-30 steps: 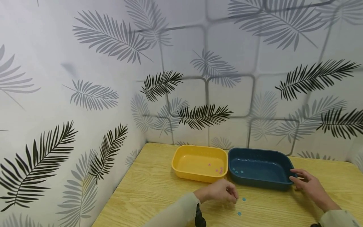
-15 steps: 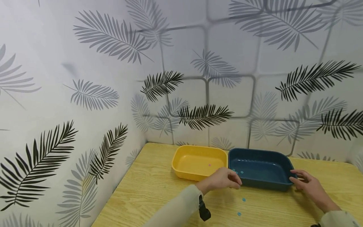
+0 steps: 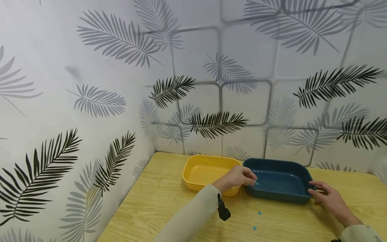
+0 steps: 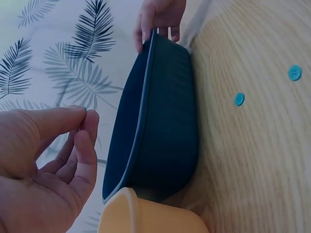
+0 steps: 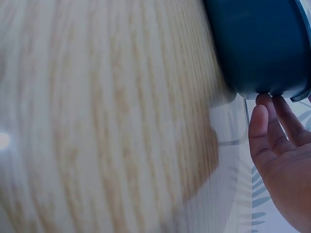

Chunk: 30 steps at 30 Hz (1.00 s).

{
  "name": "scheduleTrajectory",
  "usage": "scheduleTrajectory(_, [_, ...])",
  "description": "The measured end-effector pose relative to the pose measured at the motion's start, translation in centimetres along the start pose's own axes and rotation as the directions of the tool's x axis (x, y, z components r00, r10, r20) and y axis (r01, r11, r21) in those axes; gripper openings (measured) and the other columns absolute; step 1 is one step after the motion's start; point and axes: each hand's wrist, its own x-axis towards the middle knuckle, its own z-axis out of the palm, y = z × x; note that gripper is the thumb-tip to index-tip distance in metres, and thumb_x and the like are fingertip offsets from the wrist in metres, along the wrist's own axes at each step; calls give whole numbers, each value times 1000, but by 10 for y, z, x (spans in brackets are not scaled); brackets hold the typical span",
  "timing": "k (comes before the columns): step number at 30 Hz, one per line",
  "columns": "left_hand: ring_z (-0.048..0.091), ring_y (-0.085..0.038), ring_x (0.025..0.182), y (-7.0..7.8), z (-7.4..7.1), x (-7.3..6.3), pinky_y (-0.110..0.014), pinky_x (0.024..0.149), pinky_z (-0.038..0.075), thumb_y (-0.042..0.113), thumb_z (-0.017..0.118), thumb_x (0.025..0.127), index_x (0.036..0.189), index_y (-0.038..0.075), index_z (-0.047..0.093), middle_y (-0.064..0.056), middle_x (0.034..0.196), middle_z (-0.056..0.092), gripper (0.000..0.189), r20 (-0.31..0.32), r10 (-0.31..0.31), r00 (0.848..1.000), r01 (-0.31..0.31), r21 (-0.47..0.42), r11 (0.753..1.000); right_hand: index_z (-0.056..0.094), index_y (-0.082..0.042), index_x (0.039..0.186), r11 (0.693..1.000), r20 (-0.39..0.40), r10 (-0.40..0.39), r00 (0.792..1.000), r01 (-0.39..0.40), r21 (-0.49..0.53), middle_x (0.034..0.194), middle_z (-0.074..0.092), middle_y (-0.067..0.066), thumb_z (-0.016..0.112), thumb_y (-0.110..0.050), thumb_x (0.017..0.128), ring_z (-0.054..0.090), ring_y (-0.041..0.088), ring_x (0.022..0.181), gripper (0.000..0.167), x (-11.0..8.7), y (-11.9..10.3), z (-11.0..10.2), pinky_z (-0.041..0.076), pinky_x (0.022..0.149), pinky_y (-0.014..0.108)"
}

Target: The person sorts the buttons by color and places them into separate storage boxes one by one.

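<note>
My left hand [image 3: 235, 177] hovers over the near left corner of the dark blue tray [image 3: 281, 194]. Between its thumb and fingertip it pinches a small blue button, whose edge just shows in the left wrist view. Another blue button [image 3: 257, 184] lies inside the tray by the fingertips; others there are hidden by the hand. At the tray's right end, the fingertips of my right hand [image 3: 331, 200] touch the outer wall and rim, with fingers fairly straight. Two blue buttons, one nearer [image 3: 254, 228] and one farther [image 3: 259, 213], lie on the table before the tray.
A yellow tray [image 3: 193, 186] stands against the blue tray's left side, partly covered by my left hand and wrist; its pink buttons are mostly hidden. Both trays stand on the wooden table [image 3: 151, 201], close to the leaf-patterned wall [image 3: 205, 101] behind.
My left hand has risen from the table near the loose buttons and moved up and forward to the blue tray's left corner, carrying a button. The right hand has stayed at the tray's right end.
</note>
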Motion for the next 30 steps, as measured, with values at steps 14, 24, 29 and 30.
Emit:
scheduleTrajectory(14, [63, -28, 81, -4, 2, 29, -33, 67, 52, 8, 70, 85, 95, 6, 75, 7, 74, 65, 10, -146, -77, 986, 94, 112, 989, 36, 8, 138, 1000, 3, -1, 1000, 1, 16, 137, 29, 38, 53, -34, 98, 49, -15, 84, 61, 1, 1, 0, 54, 71, 33])
scheduleTrajectory(24, [62, -21, 76, -4, 9, 39, -28, 65, 51, 8, 70, 85, 92, 8, 75, 7, 73, 65, 8, -212, -124, 969, 154, 130, 979, 35, 8, 139, 1000, 6, 14, 1000, -14, 13, 137, 29, 38, 52, -35, 98, 54, -8, 84, 62, 0, -1, 0, 54, 70, 33])
scheduleTrajectory(29, [62, -14, 73, -1, 11, 43, -26, 66, 51, 8, 70, 86, 90, 10, 75, 7, 74, 66, 7, -246, -133, 960, 175, 157, 972, 34, 8, 139, 1000, 5, 21, 1000, -21, 16, 137, 29, 38, 53, -36, 97, 55, -7, 84, 63, 0, -1, -1, 54, 70, 33])
scheduleTrajectory(30, [61, -13, 72, -2, 11, 44, -26, 65, 51, 8, 70, 86, 90, 10, 75, 7, 74, 66, 7, -252, -131, 959, 177, 167, 970, 35, 8, 139, 1000, 4, 20, 1000, -20, 14, 137, 29, 38, 53, -36, 97, 55, -7, 83, 63, 0, -1, -1, 54, 70, 33])
